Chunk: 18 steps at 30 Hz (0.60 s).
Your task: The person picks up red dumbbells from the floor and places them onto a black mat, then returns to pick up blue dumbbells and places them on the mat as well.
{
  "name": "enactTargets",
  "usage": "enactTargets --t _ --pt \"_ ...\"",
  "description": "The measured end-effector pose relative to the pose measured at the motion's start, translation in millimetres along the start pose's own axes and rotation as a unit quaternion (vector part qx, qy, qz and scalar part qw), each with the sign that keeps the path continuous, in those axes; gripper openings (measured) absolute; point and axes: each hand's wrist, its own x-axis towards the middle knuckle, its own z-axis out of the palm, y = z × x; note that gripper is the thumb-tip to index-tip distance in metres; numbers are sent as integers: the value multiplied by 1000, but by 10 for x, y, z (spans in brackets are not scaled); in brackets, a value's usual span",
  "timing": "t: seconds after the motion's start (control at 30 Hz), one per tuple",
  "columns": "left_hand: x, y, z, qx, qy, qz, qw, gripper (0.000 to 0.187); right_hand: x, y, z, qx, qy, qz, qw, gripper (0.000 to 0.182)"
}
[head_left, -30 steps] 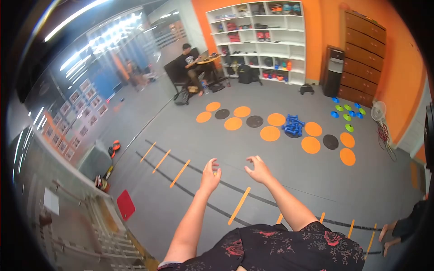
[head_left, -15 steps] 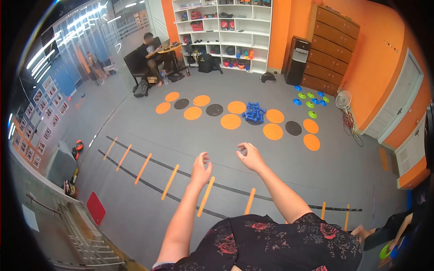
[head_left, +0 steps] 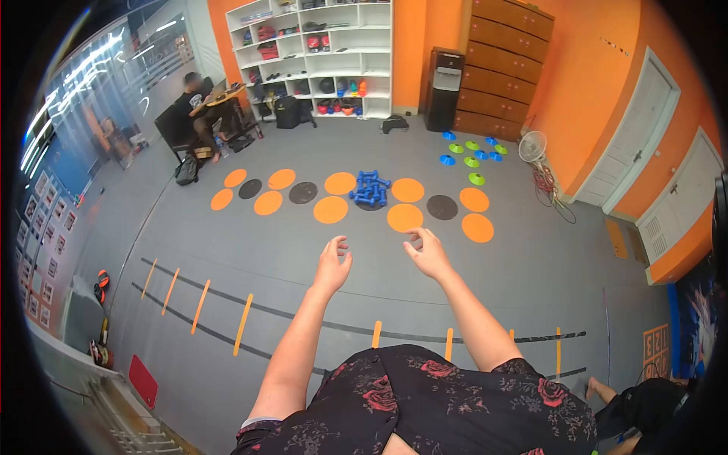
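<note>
My left hand (head_left: 332, 265) is held out in mid-air above the grey floor, fingers loosely curved and apart, with nothing in it. To its right my right hand (head_left: 426, 252) is also raised and empty, its thumb and fingers apart. Past both hands, a pile of blue dumbbells (head_left: 370, 188) lies on a dark floor circle in a pattern of orange circles (head_left: 331, 209) and dark circles (head_left: 303, 192). Neither hand touches anything. Below my hands, a ladder of dark lines and orange rungs (head_left: 243, 324) runs across the floor.
Blue and green cones (head_left: 472, 161) stand near a fan (head_left: 532, 146) with cables. A white shelf (head_left: 315, 61), a water dispenser (head_left: 444, 89) and a brown cabinet (head_left: 503, 64) line the back wall. One person (head_left: 199, 106) sits back left; another (head_left: 644, 409) is low at the right.
My view has turned right and moved nearer the circles, which now appear further left. Both hands remain raised and empty. The person at lower right has shifted posture.
</note>
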Motion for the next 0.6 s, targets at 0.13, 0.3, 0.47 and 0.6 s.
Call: enactTargets --t 0.13,0.3,0.47,0.6 --pt "122 -34 273 -14 -14 -24 999 56 21 358 -92 20 2 29 999 40" --pt "404 -115 362 -3 -37 -26 999 58 147 482 66 0 -60 45 997 43" --pt "935 -197 402 -20 -37 -8 999 58 593 407 118 -7 -56 28 998 45" --pt "1440 -425 279 -45 -50 7 998 58 1135 382 267 -7 -39 39 998 48"
